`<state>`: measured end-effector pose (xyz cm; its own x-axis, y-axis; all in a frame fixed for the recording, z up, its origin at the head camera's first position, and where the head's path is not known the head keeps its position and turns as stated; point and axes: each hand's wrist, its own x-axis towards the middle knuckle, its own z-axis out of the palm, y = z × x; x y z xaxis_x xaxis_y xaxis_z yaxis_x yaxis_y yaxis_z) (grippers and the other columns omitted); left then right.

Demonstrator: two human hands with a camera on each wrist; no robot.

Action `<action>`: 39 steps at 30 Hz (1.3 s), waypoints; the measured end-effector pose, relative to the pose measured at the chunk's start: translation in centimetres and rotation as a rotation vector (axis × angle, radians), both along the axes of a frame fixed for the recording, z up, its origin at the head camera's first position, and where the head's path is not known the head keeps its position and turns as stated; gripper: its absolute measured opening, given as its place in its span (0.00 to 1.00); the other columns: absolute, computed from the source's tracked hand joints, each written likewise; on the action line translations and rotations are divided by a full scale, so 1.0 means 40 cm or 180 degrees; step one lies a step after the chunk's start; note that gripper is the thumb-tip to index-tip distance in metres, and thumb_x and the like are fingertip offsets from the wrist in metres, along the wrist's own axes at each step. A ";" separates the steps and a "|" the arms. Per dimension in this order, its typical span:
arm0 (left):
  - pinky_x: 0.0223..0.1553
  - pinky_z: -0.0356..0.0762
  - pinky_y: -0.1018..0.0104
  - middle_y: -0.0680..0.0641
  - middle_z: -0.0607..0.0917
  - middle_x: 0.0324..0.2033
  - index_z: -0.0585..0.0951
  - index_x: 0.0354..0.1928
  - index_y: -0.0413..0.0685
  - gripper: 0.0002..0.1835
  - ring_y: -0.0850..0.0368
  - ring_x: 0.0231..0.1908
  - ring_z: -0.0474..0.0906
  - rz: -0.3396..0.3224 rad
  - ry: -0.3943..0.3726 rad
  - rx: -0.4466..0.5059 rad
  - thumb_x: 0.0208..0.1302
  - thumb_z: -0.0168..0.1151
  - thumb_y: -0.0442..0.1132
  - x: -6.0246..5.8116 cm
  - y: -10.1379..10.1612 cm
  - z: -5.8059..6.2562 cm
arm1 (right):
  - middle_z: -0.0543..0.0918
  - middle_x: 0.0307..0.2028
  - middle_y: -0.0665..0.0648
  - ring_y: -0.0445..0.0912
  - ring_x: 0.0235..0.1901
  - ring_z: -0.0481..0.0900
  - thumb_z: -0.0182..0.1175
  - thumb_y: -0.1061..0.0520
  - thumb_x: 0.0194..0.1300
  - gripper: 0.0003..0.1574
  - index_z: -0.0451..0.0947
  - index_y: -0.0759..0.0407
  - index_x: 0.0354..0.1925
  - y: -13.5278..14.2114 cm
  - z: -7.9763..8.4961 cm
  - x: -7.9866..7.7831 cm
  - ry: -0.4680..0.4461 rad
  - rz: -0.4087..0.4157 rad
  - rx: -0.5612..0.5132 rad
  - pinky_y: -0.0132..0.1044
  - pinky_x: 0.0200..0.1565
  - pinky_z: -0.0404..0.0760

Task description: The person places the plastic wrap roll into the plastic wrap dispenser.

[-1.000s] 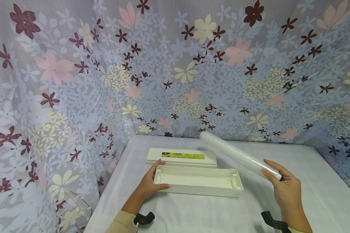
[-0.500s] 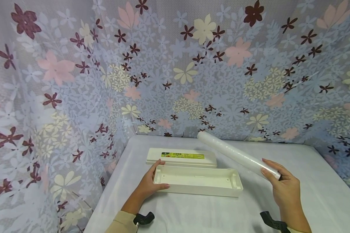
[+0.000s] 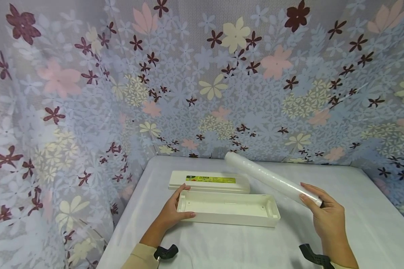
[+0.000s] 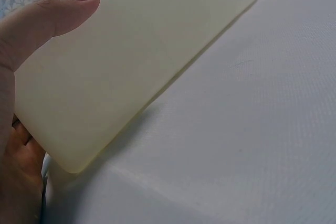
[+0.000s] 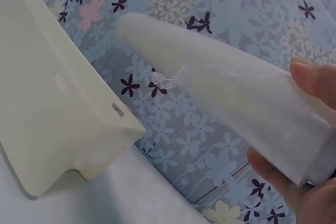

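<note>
My left hand [image 3: 173,209] grips the left end of a long cream plastic box [image 3: 230,219], thumb on the near wall and fingers at the far side. The box is uncovered and nothing lies inside it. In the left wrist view the thumb presses the smooth outer wall [image 4: 126,61]. A roll of clear plastic wrap [image 3: 272,179] is pinched near its right end by my right hand [image 3: 328,213]. The roll slants up and left, its far end raised behind the box. A crumpled loose edge of film [image 5: 164,81] sticks out from the roll in the right wrist view.
Behind the box lies a matching cream lid [image 3: 178,179] with a yellow-green label [image 3: 210,179]. A white cloth [image 3: 367,209] covers the table. A flowered curtain [image 3: 202,93] hangs along the back and left side.
My right hand has shifted slightly left with the roll of plastic wrap. The left hand and the box have stayed in place.
</note>
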<state>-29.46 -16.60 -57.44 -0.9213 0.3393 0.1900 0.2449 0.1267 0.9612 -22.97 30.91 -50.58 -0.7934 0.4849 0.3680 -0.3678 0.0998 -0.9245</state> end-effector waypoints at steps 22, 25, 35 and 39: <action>0.59 0.76 0.62 0.48 0.65 0.77 0.53 0.84 0.45 0.65 0.44 0.62 0.74 0.0125 -0.0047 -0.0076 0.50 0.88 0.38 0.037 0.018 0.009 | 0.86 0.56 0.61 0.51 0.56 0.81 0.68 0.82 0.60 0.25 0.80 0.81 0.57 0.000 0.015 0.013 0.0145 0.0424 -0.0279 0.30 0.50 0.81; 0.61 0.76 0.59 0.48 0.65 0.77 0.53 0.84 0.45 0.65 0.43 0.63 0.73 0.0139 -0.0057 -0.0078 0.50 0.87 0.37 0.042 0.020 0.010 | 0.86 0.56 0.61 0.50 0.56 0.81 0.68 0.82 0.61 0.25 0.80 0.81 0.57 -0.001 0.017 0.015 0.0125 0.0467 -0.0240 0.30 0.50 0.81; 0.60 0.76 0.61 0.48 0.65 0.77 0.53 0.84 0.46 0.65 0.43 0.64 0.73 0.0160 -0.0092 -0.0001 0.49 0.87 0.36 0.056 0.028 0.007 | 0.85 0.57 0.60 0.50 0.57 0.82 0.66 0.82 0.62 0.24 0.79 0.82 0.58 -0.007 0.015 0.021 0.0119 0.0675 -0.0124 0.33 0.52 0.81; 0.60 0.76 0.63 0.49 0.65 0.77 0.54 0.84 0.47 0.65 0.44 0.63 0.73 0.0179 -0.0098 -0.0002 0.49 0.88 0.37 0.062 0.030 0.008 | 0.85 0.56 0.61 0.51 0.57 0.82 0.63 0.84 0.62 0.24 0.76 0.85 0.57 -0.006 0.012 0.021 0.0204 0.0827 -0.0182 0.36 0.53 0.81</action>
<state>-26.99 -15.38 -57.14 -0.9443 0.2868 0.1611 0.2077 0.1400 0.9681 -22.13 30.68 -50.09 -0.8699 0.2896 0.3993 -0.4321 -0.0572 -0.9000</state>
